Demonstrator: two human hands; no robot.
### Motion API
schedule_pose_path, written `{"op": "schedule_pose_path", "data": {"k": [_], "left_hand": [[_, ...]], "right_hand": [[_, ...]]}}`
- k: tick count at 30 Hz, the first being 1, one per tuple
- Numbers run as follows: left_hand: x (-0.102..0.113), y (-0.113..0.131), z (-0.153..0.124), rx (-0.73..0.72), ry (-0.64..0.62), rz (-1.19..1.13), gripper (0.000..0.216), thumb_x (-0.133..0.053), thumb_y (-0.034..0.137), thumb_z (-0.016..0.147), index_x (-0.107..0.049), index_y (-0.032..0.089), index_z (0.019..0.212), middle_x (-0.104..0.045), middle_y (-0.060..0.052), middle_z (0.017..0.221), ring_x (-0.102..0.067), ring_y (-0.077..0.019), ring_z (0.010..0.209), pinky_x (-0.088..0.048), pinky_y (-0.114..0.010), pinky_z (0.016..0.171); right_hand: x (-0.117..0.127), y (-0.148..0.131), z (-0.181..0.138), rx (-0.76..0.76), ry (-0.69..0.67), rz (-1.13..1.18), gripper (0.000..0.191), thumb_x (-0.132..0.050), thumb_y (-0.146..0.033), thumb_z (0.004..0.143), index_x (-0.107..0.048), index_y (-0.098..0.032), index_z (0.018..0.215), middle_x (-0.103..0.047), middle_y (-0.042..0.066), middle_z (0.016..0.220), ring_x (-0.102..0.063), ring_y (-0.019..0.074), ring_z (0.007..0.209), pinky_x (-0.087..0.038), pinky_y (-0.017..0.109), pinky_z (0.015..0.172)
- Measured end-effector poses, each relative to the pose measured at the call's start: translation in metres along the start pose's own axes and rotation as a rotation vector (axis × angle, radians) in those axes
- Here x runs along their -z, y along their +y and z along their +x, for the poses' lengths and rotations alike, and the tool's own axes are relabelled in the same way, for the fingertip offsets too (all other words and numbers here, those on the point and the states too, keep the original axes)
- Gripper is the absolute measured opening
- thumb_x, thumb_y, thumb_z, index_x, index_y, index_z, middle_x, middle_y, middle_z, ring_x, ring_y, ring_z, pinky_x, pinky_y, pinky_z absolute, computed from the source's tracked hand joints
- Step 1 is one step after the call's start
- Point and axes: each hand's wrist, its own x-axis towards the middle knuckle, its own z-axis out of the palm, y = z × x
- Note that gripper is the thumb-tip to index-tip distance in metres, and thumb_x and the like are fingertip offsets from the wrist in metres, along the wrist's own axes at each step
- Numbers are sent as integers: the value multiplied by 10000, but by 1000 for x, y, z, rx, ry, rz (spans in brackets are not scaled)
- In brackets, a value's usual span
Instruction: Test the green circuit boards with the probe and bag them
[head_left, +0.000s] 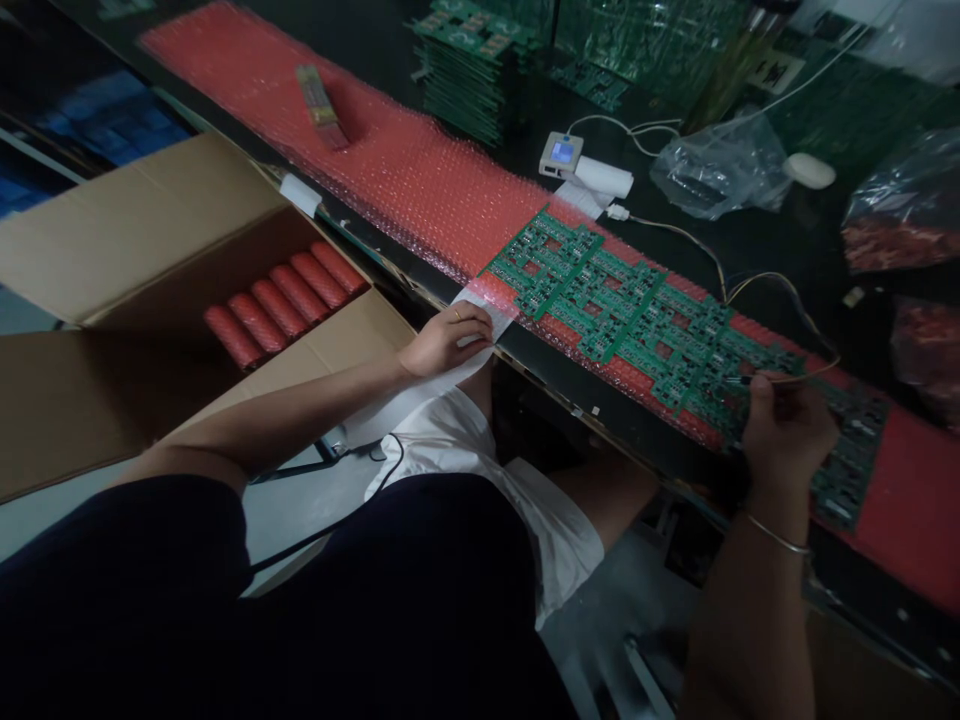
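Green circuit boards [622, 300] lie joined in a row on a sheet of red bubble wrap [420, 180]. My right hand [787, 425] is over the right part of the row, its fingers pinched on the end of a wire lead [814, 372]. The tip of that lead is close to a board; whether it touches, I cannot tell. At the table's front edge my left hand [454, 338] has its fingers closed on a white paper strip [480, 295]. This strip hangs down over the edge towards my lap.
An open cardboard box [187, 230] with several red bubble-wrapped rolls [285, 300] stands left. A brush [322, 108] lies on the wrap. Behind are stacked boards [472, 80], a small display device [561, 153], a plastic bag [720, 165] and a white mouse [810, 170].
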Motion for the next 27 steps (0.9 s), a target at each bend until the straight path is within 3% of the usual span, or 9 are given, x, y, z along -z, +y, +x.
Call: {"op": "schedule_pose_path", "data": {"k": [7, 10, 15, 18, 22, 27], "left_hand": [[12, 3, 9, -117, 17, -74, 195, -642, 356, 1052, -780, 236, 984, -766, -73, 1020, -724, -205, 945, -642, -342, 815], [28, 5, 25, -194, -66, -110, 202, -630, 362, 1063, -777, 235, 1008, -767, -48, 991, -713, -175, 894, -629, -299, 751], [61, 23, 84, -297, -357, -124, 292, -564, 400, 1103, -751, 187, 1031, -766, -29, 1055, -703, -117, 927, -580, -234, 819], [62, 42, 129, -310, -469, -175, 304, -566, 405, 1093, -748, 171, 1025, -756, -36, 1054, -707, -142, 915, -566, -270, 816], [18, 67, 188, -368, -564, -242, 305, -603, 403, 1055, -765, 170, 943, -727, -35, 940, -711, -187, 854, -562, -344, 808], [-80, 92, 252, -428, -621, -288, 94, -711, 221, 912, -792, 176, 900, -729, -15, 846, -692, -176, 796, -553, -337, 841]], "right_hand": [[2, -9, -1, 41, -78, 10, 406, -527, -570, 932, -686, -196, 935, -781, 159, 926, -741, 274, 866, -595, 430, 854], [0, -7, -1, 86, -104, 4, 396, -500, -557, 988, -681, -204, 992, -776, 133, 995, -736, 265, 941, -583, 443, 910], [-2, -2, -2, 154, -122, -24, 366, -472, -520, 1037, -682, -225, 989, -762, 102, 999, -705, 258, 994, -550, 444, 943], [-2, -3, -2, 169, -123, -42, 328, -478, -497, 1036, -673, -243, 964, -760, 82, 970, -694, 250, 969, -543, 425, 921], [-2, -6, -2, 214, -132, -32, 276, -486, -451, 1034, -661, -253, 955, -763, 70, 946, -704, 244, 950, -541, 403, 910], [-1, -10, -1, 216, -146, -48, 270, -467, -440, 1045, -649, -260, 957, -764, 74, 950, -706, 252, 962, -540, 410, 920]]}}
